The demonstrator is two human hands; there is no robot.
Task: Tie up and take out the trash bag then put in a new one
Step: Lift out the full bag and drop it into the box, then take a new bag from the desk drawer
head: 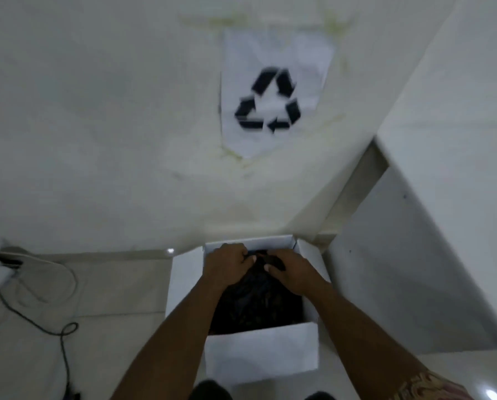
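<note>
Hands over white box bin [260,356] against wall — left hand [228,264] and right hand [292,272] both pinch gathered top of black trash bag [256,307], bag sitting inside bin.

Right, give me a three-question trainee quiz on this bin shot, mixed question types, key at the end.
1. True or false: the black trash bag is already out of the white box.
2. What do the left hand and right hand grip? A the bag's gathered top; B the box's rim; C nothing.
3. Fill in: the paper sign on the wall shows a ___ symbol.
Key: 1 false; 2 A; 3 recycling.
</note>
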